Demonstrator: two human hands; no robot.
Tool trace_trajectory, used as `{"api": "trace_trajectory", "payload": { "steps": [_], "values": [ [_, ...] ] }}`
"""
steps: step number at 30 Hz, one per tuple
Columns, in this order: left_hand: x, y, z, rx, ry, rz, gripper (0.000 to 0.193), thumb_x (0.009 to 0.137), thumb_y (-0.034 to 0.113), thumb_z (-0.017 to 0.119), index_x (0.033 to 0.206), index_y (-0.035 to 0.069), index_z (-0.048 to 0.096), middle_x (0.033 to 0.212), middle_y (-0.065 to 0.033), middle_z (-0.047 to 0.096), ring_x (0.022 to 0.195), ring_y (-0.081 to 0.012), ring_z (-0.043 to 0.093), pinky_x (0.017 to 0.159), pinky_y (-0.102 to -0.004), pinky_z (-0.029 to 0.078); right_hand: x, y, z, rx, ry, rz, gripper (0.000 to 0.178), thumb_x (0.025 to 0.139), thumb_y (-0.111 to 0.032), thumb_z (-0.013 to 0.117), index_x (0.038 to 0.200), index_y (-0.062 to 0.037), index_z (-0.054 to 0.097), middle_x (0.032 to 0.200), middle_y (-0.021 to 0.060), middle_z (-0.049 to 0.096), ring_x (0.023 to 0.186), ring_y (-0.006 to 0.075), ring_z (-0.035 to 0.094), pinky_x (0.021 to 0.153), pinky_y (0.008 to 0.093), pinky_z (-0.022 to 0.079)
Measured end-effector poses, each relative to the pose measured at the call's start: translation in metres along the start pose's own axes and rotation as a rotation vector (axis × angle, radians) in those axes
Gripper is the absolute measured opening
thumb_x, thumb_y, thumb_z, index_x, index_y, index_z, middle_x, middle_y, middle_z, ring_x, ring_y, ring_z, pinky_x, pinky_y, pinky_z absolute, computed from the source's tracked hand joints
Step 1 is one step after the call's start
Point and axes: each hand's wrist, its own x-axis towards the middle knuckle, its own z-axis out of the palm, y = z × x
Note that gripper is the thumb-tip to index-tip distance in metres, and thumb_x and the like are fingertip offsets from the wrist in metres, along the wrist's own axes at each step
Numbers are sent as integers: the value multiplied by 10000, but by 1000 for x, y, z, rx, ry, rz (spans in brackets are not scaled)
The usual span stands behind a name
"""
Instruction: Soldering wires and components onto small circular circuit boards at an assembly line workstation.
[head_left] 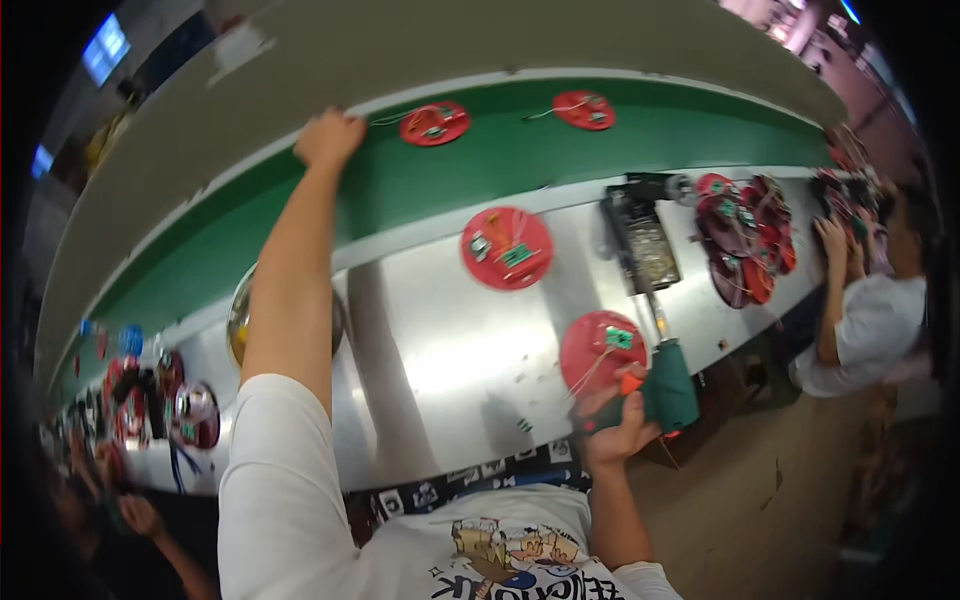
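Note:
My left arm stretches out across the bench to the green conveyor belt (390,185). There my left hand (333,138) is closed, its fingers curled at the belt's far edge; what they hold, if anything, is hidden. Just right of it lies a red disc (435,123) with white wires reaching toward the hand. My right hand (622,432) grips a green electric screwdriver (672,385), its bit directed away from me toward a black screw feeder (650,245). Beside that hand is a red disc with a green circuit board (618,338). Another red disc (507,248) rests mid-bench.
A metal bowl (240,320) stands partly behind my left forearm. Stacked red discs (745,235) sit right of the feeder. One more red disc (584,110) is on the belt. Co-workers are at both sides, one in a white shirt (875,325) at right. Small parts lie on the metal bench (430,400).

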Motion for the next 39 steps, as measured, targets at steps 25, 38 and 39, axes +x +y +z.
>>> {"api": "trace_trajectory", "payload": {
  "steps": [25,38,39],
  "values": [
    [-341,-72,-110,-568,-85,809,223,737,132,682,951,66,679,862,-107,620,804,-308,590,715,-430,488,5,-22,14,110,-145,228,343,997,-262,414,1100,43,533,599,85,544,472,150,472,447,270,420],
    [-238,-173,-102,-244,-96,556,99,833,96,658,904,34,688,945,-120,652,930,-315,608,849,-415,496,5,-25,9,81,-195,232,361,995,-291,427,1128,31,524,615,84,547,497,150,486,451,272,419],
    [-237,-171,-103,-250,-104,558,99,833,96,658,904,34,688,945,-120,652,930,-315,608,849,-415,496,5,-25,8,72,-191,233,361,995,-291,427,1128,31,524,615,84,547,497,150,486,451,272,419]
  ]
}}
